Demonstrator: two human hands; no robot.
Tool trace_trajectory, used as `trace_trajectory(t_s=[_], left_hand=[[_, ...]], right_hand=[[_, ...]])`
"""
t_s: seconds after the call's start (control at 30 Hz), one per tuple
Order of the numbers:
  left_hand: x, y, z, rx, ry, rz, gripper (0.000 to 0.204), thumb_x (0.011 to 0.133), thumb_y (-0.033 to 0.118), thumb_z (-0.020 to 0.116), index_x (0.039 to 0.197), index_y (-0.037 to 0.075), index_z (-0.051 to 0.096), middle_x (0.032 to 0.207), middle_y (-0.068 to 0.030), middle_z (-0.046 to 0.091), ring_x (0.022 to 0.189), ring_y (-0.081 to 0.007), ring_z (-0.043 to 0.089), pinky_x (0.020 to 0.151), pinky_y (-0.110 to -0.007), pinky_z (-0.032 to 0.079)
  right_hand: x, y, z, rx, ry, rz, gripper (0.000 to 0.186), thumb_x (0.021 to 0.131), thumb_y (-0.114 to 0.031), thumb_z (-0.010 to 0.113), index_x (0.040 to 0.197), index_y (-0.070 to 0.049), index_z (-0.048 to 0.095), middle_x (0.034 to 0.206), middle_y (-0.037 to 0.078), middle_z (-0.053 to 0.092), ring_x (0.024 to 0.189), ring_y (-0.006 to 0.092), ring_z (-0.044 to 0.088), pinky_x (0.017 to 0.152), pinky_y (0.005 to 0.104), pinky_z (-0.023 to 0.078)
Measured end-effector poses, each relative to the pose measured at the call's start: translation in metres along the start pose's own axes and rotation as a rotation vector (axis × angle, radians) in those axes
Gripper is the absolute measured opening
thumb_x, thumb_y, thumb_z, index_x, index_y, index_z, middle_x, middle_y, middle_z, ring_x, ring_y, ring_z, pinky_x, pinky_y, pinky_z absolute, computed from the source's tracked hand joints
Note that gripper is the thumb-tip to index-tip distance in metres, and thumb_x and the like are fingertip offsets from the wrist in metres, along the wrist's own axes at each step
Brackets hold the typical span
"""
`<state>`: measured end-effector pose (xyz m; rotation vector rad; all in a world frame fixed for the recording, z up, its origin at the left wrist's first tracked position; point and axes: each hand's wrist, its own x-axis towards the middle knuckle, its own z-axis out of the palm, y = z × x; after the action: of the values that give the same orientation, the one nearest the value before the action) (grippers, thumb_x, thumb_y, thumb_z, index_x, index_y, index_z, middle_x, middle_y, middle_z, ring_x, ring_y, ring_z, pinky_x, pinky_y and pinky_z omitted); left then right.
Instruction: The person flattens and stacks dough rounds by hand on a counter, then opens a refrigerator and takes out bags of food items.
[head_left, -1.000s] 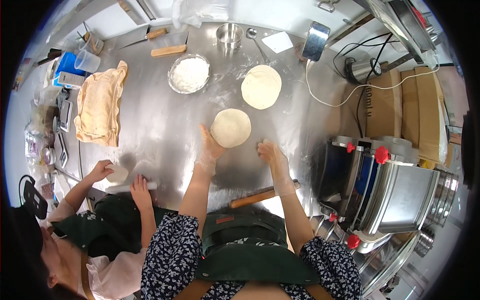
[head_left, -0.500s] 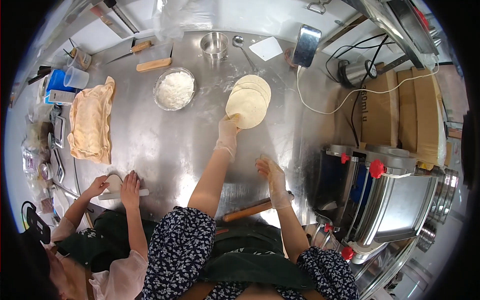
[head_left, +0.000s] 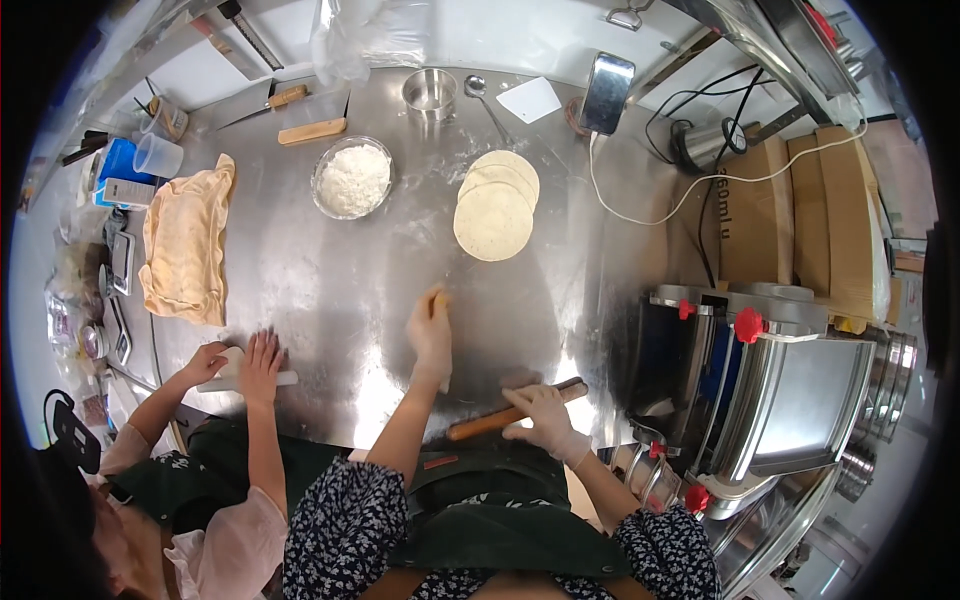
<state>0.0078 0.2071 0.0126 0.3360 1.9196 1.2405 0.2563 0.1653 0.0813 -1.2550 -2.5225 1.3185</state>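
Note:
A small overlapping stack of round flat dough sheets [head_left: 493, 222] lies on the steel table [head_left: 330, 270] ahead of me. My left hand [head_left: 430, 340], in a clear glove, is over the table nearer to me, apart from the stack. Its fingers are smeared by motion, and nothing shows in them. My right hand [head_left: 545, 420], gloved too, is at the wooden rolling pin [head_left: 480, 426] by the near edge. Its fingers are apart and stretch over the pin; whether they touch it I cannot tell.
A bowl of flour [head_left: 353, 178], metal cup [head_left: 429, 95], spoon [head_left: 487, 108] and white card [head_left: 530, 99] stand farther back. On the left are covered dough [head_left: 187, 245] and a co-worker's hands [head_left: 258, 365] on a white rolling pin. A roller machine [head_left: 790, 400] stands right; a phone [head_left: 608, 92] trails a cable.
My left hand has let go of the dough sheets and drawn back toward me. The top sheet now lies flat on the stack. My right hand has moved down and left over the rolling pin.

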Motion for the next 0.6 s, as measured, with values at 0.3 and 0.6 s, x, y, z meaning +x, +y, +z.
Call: trace_trajectory(t_s=[0.3,0.6], left_hand=[[-0.054,-0.034,-0.065,0.94,0.147,0.74,0.044,0.087,0.013,0.063,0.13,0.007,0.054,0.139,-0.0191,0.05,0.131,-0.041,0.043,0.11,-0.056,0.033],[-0.055,-0.037,-0.053,1.0,0.138,0.754,0.043,0.085,0.012,0.062,0.127,0.007,0.056,0.142,-0.02,0.048,0.132,-0.0397,0.043,0.112,-0.053,0.033]], right_hand=[[0.013,0.039,0.009,-0.064,0.416,0.272,0.05,0.087,-0.012,0.066,0.135,-0.012,0.053,0.112,0.016,0.057,0.104,0.0365,0.055,0.09,0.0449,0.045],[0.234,0.105,-0.109,-0.282,0.775,0.433,0.055,0.09,-0.021,0.064,0.141,-0.01,0.047,0.123,0.016,0.057,0.102,0.0369,0.062,0.084,0.0454,0.052]])
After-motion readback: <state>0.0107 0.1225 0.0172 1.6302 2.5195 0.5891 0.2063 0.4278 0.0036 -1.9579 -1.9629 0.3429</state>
